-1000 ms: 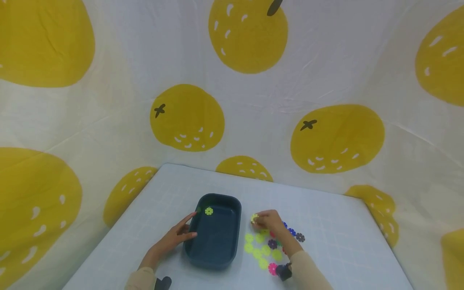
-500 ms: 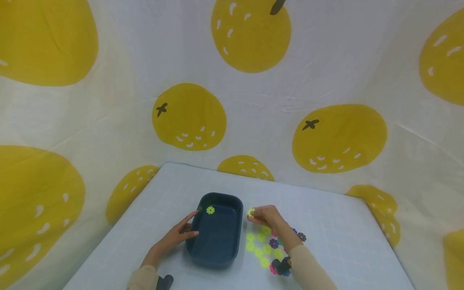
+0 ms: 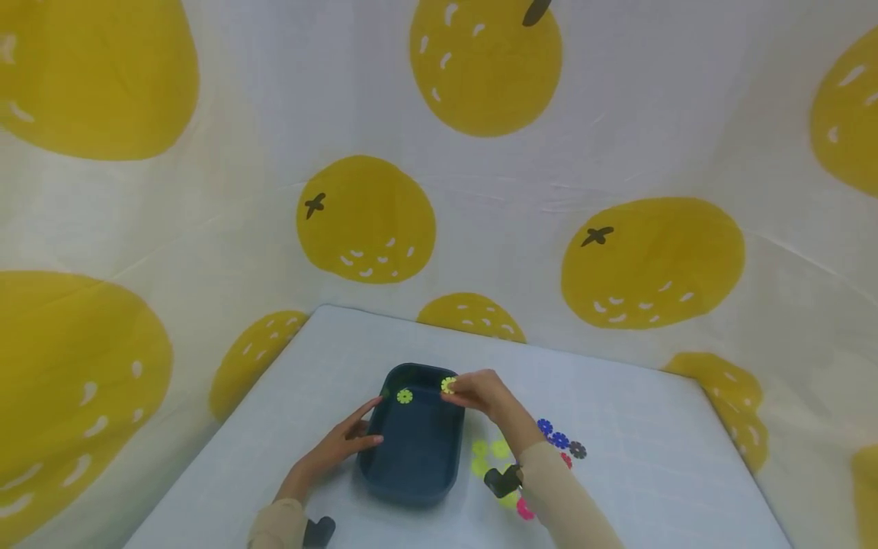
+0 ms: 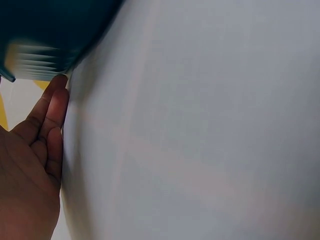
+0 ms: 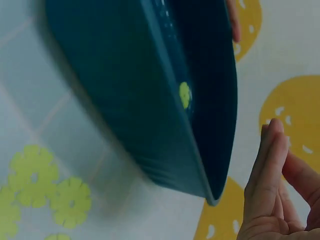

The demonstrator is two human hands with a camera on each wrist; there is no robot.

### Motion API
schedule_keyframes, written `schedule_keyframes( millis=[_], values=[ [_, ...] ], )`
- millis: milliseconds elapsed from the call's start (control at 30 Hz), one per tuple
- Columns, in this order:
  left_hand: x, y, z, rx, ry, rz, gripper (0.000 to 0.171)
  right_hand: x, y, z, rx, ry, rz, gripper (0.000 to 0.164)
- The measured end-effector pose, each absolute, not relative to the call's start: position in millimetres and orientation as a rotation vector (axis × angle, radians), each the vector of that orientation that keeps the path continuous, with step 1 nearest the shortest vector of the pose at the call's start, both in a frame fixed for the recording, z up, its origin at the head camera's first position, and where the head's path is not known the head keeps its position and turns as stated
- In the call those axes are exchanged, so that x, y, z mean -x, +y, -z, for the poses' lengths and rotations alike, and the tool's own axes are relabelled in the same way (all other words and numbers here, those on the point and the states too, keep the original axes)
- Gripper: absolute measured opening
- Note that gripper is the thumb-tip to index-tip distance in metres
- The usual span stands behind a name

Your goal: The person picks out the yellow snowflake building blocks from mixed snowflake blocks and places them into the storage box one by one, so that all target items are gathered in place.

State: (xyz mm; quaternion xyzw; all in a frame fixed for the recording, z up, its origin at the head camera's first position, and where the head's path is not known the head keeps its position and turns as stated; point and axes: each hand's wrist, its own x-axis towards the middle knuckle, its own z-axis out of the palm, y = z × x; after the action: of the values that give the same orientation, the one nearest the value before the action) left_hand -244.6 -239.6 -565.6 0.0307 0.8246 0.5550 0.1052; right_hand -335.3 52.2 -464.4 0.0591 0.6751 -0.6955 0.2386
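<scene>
A dark teal rectangular tub (image 3: 411, 494) stands on the table. My left hand (image 3: 334, 448) rests at its left side, index fingertip on the rim and thumb reaching over the edge. In the left wrist view, the fingers (image 4: 52, 107) lie nearly straight below the tub's outer wall. My right hand (image 3: 485, 393) pinches a yellow-green snowflake disc (image 3: 448, 385) above the tub's far right corner. The right wrist view shows the hand (image 5: 272, 190) beyond the rim, with the held disc hidden. Inside the tub is another yellow-green snowflake disc (image 3: 405, 396), near the far left corner.
Several yellow-green discs (image 3: 479, 448) lie right of the tub, partly behind the right forearm. Beyond the forearm are blue discs (image 3: 559, 441), a grey disc (image 3: 578, 450) and a red one (image 3: 565, 460). A pink disc (image 3: 524, 508) lies nearer. A fruit-patterned curtain (image 3: 494, 229) surrounds the table.
My right hand has carried its yellow-green disc leftward and up, from beside the pile to over the tub's rim. The left hand has stayed at the tub. The head view has shifted slightly.
</scene>
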Motion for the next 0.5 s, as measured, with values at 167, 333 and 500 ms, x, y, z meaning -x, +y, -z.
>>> schedule_keyframes(
  millis=[167,333,500],
  values=[
    [245,-239,567,-0.12,2.421,-1.638,0.073,335,31,462,-0.126,1.845,1.891,0.025],
    [246,-239,568,-0.109,2.431,-1.629,0.074,336,13,467,-0.119,1.823,1.893,0.024],
    [245,-240,568,-0.117,2.438,-1.619,0.075,338,0,473,-0.153,1.818,1.892,0.022]
  ],
)
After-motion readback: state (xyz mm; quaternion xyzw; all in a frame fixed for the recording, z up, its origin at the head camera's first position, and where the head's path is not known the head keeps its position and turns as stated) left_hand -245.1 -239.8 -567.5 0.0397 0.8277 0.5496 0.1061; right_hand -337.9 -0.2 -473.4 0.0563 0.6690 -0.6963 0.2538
